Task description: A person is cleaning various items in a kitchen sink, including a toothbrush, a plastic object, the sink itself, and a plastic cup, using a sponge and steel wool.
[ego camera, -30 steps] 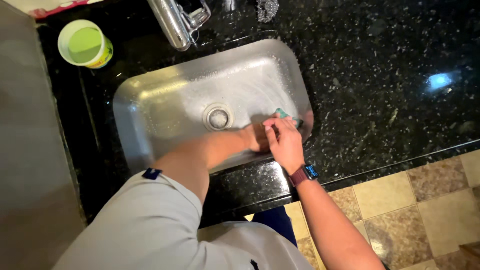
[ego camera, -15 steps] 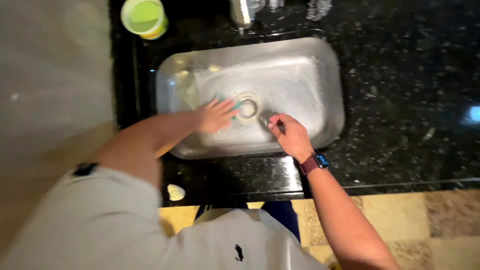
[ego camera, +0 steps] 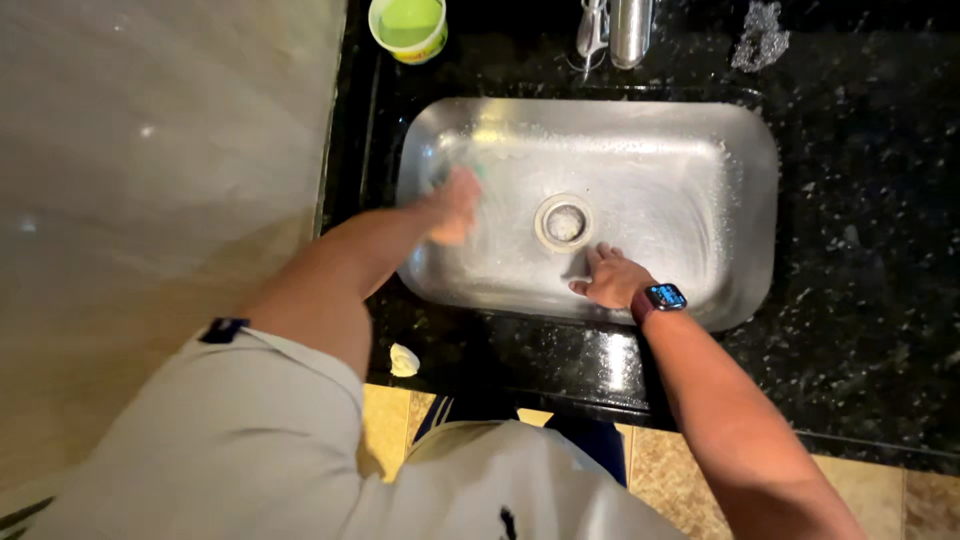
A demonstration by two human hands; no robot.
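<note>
I look straight down into a stainless steel sink [ego camera: 730, 200] set in a black speckled counter. My left hand [ego camera: 452, 205] is blurred against the sink's left wall, shut on a green scrub sponge [ego camera: 470, 172] that peeks out above the fingers. My right hand [ego camera: 608, 278], with a smartwatch on the wrist, lies flat and open on the sink floor just below the round drain [ego camera: 564, 222]. Soapy film covers the basin.
A round tub of green dish paste [ego camera: 408, 24] stands on the counter at the back left. The chrome faucet [ego camera: 618, 28] rises behind the sink, with a steel wool pad [ego camera: 758, 36] to its right. A small pale scrap [ego camera: 403, 360] lies on the front counter edge. A beige wall is to the left.
My left hand has carried the sponge from beside the drain to the sink's left wall. My right hand has flattened onto the sink floor. The view has shifted left.
</note>
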